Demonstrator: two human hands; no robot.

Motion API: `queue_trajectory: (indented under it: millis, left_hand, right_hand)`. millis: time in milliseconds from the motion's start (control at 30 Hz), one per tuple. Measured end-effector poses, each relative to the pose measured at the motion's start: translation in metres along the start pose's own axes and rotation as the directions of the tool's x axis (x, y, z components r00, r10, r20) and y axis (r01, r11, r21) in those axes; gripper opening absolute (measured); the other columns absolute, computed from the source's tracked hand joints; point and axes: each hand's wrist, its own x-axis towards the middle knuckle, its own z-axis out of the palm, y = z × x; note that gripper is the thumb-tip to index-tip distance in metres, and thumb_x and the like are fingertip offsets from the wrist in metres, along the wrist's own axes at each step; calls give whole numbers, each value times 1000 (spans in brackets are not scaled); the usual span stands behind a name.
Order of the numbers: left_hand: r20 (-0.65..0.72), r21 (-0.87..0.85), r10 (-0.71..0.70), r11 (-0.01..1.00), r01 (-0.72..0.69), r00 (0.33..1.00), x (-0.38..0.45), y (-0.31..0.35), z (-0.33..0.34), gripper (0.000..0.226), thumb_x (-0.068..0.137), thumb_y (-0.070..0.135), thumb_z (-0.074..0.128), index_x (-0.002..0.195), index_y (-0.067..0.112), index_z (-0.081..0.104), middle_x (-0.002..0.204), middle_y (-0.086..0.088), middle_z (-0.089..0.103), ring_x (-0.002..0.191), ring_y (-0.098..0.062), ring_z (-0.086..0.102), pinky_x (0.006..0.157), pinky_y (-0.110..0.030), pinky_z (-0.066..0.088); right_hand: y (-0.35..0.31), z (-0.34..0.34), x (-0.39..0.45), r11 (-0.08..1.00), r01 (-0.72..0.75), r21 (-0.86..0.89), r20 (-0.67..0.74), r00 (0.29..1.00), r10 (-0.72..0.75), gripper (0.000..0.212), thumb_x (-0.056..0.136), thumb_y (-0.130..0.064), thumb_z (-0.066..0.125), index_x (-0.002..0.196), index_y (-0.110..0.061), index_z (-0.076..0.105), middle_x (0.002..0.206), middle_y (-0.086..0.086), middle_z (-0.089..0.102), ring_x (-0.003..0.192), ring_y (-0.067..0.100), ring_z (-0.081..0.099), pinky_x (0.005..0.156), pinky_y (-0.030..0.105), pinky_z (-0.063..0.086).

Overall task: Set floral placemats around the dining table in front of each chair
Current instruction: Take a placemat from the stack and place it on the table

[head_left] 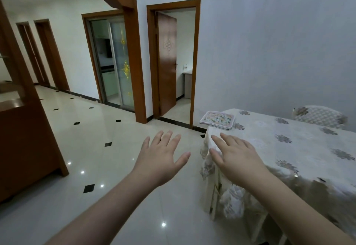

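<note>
Placemats not yet distributed. Left hand [160, 157] and right hand [234, 156], both spread and empty, reach forward. Beyond them, placemat stack [217, 120] sits on the far tabletop [269, 140] corner; next: grasp it. Chair [319, 116] behind.

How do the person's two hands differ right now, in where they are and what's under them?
The left hand is stretched out over bare tiled floor, while the right hand is over the near corner of the cloth-covered table. The right hand is nearer the stack of floral placemats than the left hand. Both are open, palms down, fingers spread, holding nothing.
</note>
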Motion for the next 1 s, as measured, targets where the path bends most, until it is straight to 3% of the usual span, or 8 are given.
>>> queue_trajectory:
  millis: [400, 467, 533, 600, 1000]
  left_hand:
    - [16, 96, 12, 995, -13, 1000, 164, 8, 30, 69, 97, 69, 14, 158, 36, 7, 168, 5, 7, 154, -17, 2, 124, -50, -1]
    - [41, 100, 7, 995, -11, 999, 195, 11, 31, 69, 97, 69, 15, 158, 36, 7, 168, 6, 7, 154, -16, 2, 124, -49, -1]
    - [39, 109, 9, 994, -14, 999, 224, 14, 30, 69, 98, 68, 15, 158, 36, 8, 168, 5, 9, 154, -16, 3, 125, -49, 1]
    - [22, 120, 12, 993, -14, 1000, 248, 15, 30, 69, 98, 68, 15, 158, 35, 8, 167, 6, 10, 154, -16, 5, 125, -48, 2]
    - [22, 117, -19, 993, 16, 1000, 362, -29, 47, 69, 97, 68, 14, 158, 36, 7, 168, 5, 10, 154, -18, 5, 125, -47, 4]
  right_hand:
    - [60, 48, 130, 997, -75, -19, -17, 997, 75, 58, 103, -52, 17, 156, -29, 14, 164, 0, 13, 150, 20, 12, 121, 40, 9]
    - [72, 54, 155, 997, -75, -12, -31, 997, 75, 63, 99, -54, 4, 156, -29, 13, 164, 1, 14, 150, 20, 12, 121, 41, 8]
    - [82, 60, 181, 998, -65, -6, -54, 996, 65, 84, 81, -56, -17, 156, -30, 14, 164, 0, 15, 150, 20, 13, 120, 41, 8]
    - [92, 67, 208, 998, -62, 11, -56, 996, 62, 97, 70, -57, -23, 156, -31, 13, 164, 0, 15, 150, 20, 12, 120, 41, 8]
    - [84, 99, 341, 1000, -22, 16, -57, 998, 23, 92, 76, -60, -15, 154, -28, 23, 160, 2, 28, 147, 24, 21, 117, 40, 15]
